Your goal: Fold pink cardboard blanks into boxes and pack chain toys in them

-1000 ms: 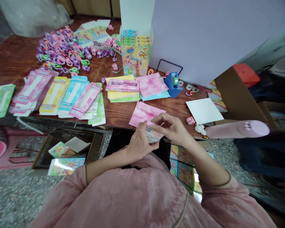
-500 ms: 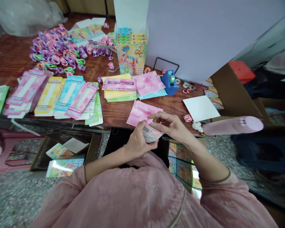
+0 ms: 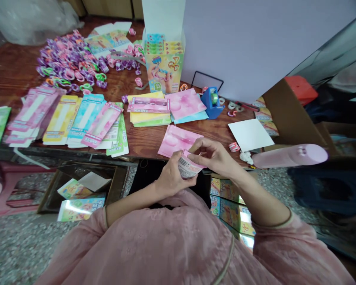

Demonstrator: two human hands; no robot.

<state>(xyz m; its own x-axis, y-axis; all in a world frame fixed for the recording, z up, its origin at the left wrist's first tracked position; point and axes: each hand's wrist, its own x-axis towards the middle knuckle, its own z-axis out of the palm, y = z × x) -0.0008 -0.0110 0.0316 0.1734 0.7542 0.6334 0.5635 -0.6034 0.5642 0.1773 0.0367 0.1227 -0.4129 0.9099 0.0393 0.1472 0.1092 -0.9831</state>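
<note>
Both hands meet at the table's near edge over a small pink packaging box [image 3: 187, 166] with a barcode on its side. My left hand [image 3: 172, 179] grips the box from the left and below. My right hand [image 3: 215, 155] pinches its top end with bent fingers. Just behind the box a pink square card [image 3: 175, 138] lies flat on the wooden table [image 3: 148, 140].
Flat pink, yellow, blue and green carton blanks [image 3: 77, 118] lie at the left. A heap of purple and pink plastic rings [image 3: 71, 61] sits at the back, beside a display box [image 3: 163, 65]. A blue tape dispenser [image 3: 213, 102], white card [image 3: 250, 134] and pink cylinder [image 3: 289, 155] lie right.
The hands stay on the pink box; the right fingers have curled a little tighter on its top end. The view shifted slightly up between the earliest frame and the later ones.
</note>
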